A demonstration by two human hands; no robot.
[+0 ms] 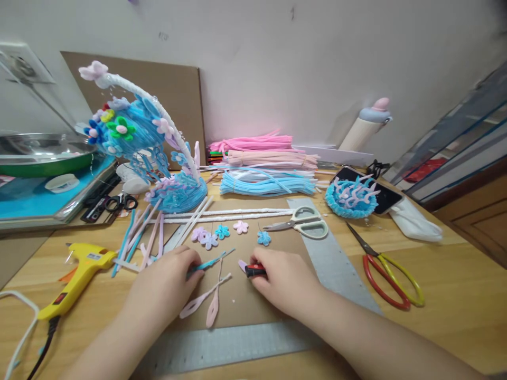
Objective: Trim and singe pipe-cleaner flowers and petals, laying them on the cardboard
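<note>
My left hand [168,282] rests on the brown card, fingers pinched on a thin blue pipe-cleaner piece [214,259] that points right. My right hand [283,277] is closed around a small red-and-black tool [254,271], its tip beside a little lilac petal [242,264]. Between the hands lie pink looped pipe-cleaner pieces [209,301]. Just beyond are small pipe-cleaner flowers in lilac, blue and pink [222,232].
A yellow glue gun [81,272] lies at left. Cream scissors [304,224] and red-yellow scissors [390,274] lie right. A blue pipe-cleaner sculpture [154,153], bundles of pipe cleaners [265,169], a blue basket shape [350,198] on a phone, white rods [229,214], metal rulers [336,264].
</note>
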